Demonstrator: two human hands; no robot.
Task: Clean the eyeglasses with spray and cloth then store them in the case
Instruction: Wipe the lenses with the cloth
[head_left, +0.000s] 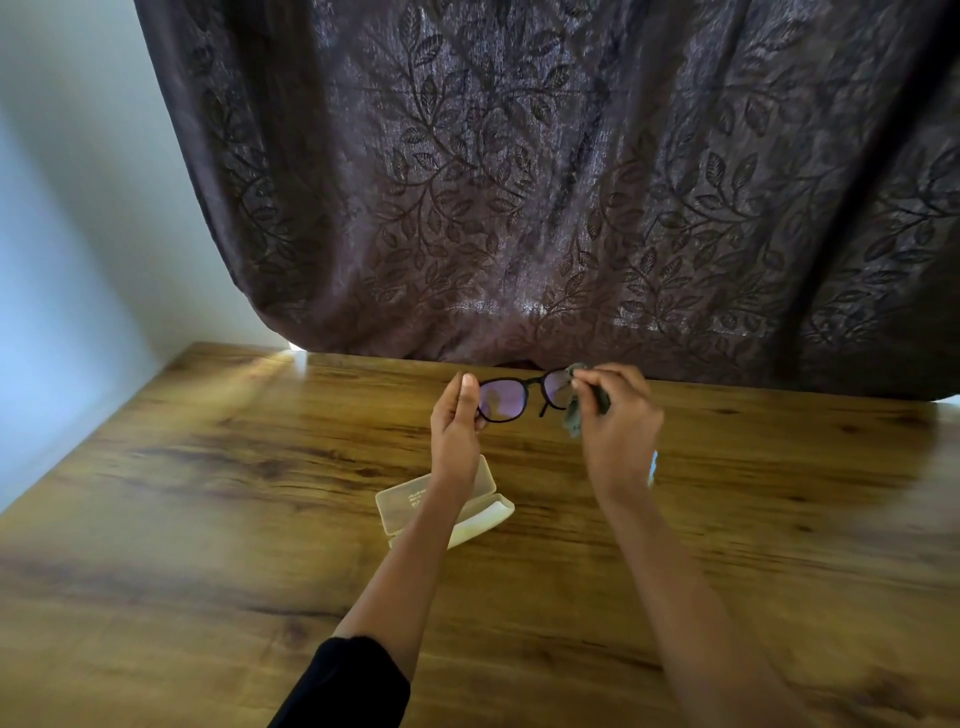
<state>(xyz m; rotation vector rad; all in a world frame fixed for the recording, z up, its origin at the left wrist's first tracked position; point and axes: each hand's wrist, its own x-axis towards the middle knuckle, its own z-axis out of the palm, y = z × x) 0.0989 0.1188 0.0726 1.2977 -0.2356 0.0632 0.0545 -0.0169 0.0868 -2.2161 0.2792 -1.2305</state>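
Head view: glasses (511, 397) held up above table (208, 493), between both hands. Left hand (457, 421) grips frame's left end, thumb upright. Right hand (615, 415) pinches grey cloth (573, 415) over right lens. Open pale case (447, 506) lies on table beneath left forearm. Dark leaf-patterned curtain (519, 182) behind.

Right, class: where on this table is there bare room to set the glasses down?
Bare table lies left of the case toward the wall, and right of the right hand. Crowded: the middle, where the left hand holds the glasses and the right a cloth.
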